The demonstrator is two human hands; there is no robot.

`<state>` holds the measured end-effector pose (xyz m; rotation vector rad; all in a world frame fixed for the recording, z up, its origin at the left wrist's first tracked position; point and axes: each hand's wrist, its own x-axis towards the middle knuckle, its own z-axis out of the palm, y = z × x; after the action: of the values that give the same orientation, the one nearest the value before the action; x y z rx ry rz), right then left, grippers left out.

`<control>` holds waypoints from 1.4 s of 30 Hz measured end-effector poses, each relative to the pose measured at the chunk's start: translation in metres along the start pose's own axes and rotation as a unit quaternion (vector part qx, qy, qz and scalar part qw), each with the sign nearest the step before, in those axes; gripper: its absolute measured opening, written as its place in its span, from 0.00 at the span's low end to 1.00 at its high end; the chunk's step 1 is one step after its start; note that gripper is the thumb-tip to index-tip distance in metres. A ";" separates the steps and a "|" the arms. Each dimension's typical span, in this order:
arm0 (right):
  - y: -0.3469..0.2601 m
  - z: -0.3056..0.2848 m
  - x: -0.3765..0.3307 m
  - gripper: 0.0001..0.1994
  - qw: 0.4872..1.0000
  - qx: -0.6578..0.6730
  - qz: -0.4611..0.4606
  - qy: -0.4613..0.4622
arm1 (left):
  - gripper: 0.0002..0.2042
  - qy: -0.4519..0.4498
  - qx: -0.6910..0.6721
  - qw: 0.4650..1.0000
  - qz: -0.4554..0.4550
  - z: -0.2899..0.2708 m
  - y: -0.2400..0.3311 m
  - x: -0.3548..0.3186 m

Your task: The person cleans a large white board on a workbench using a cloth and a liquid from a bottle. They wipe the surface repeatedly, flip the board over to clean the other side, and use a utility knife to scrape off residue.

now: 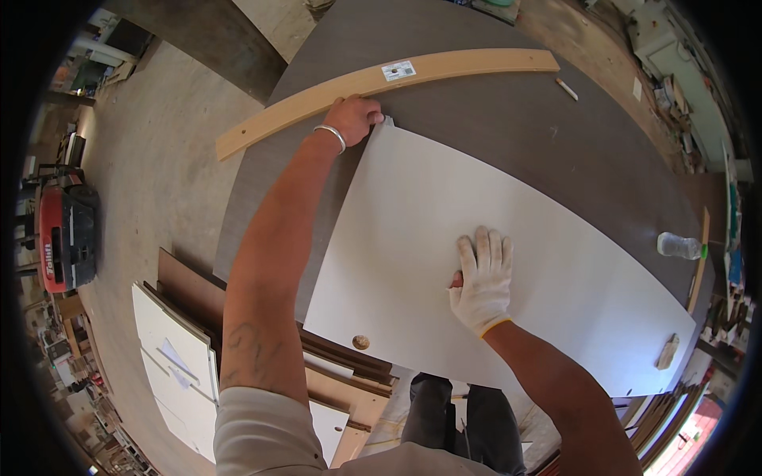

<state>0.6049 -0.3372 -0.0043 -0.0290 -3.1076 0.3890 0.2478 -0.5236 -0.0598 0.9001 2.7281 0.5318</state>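
Note:
A large white panel [429, 214] lies on a dark brown board surface [476, 103]. My bare left hand [354, 120], a silver bracelet at its wrist, is closed at the panel's far left corner. A small pale flap [387, 122] shows beside its fingertips; what they pinch is mostly hidden. Just beyond that hand lies a long tan wooden strip [468, 62] with a white label. My right hand [486, 274], in a white work glove with its thumb tip bare, rests flat on the panel's middle, fingers stretched out. Near the panel's close left corner is a round hole [361, 342].
A small block [667, 351] sits at the panel's right end. Beyond are a clear bottle [680, 246] and a short thin stick [567, 89]. Stacked panels [178, 369] stand at the lower left. A red and black machine [63, 238] is on the floor at far left.

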 end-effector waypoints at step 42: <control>-0.001 0.011 -0.013 0.31 0.995 -0.039 -0.041 0.078 | 0.06 0.060 -0.032 0.994 0.091 0.013 -0.001 -0.217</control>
<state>0.6176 -0.3410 -0.0148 0.0645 -2.9572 0.2496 0.4222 -0.6523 -0.0514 1.1429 2.7305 0.7248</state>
